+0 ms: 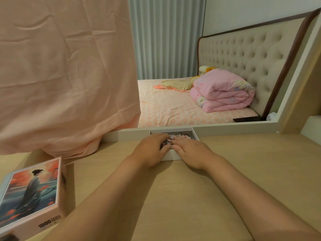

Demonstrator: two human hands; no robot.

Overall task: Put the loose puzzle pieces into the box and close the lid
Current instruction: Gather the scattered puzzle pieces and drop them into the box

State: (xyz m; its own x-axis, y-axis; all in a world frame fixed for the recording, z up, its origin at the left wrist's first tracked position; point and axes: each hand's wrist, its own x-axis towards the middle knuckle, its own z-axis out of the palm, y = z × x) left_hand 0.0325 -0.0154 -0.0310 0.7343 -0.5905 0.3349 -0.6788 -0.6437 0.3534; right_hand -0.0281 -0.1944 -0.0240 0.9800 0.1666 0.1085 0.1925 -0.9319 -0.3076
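Observation:
A white open puzzle box point(171, 156) lies on the wooden table against the mirror frame, with a heap of small puzzle pieces point(182, 136) inside. My left hand point(152, 150) and my right hand point(191, 152) both reach into the box, side by side, palms down on the pieces. The fingers of both lie fairly flat over the pile; whether any piece is pinched is hidden. The pink lid point(31, 193), printed with a figure in a grey robe, lies face up at the table's near left.
A large mirror point(208, 126) stands behind the box and reflects a bed with a folded pink quilt. A peach cloth point(60, 84) hangs over the left part of the mirror down onto the table. Bare wooden tabletop point(260, 162) stretches to the right.

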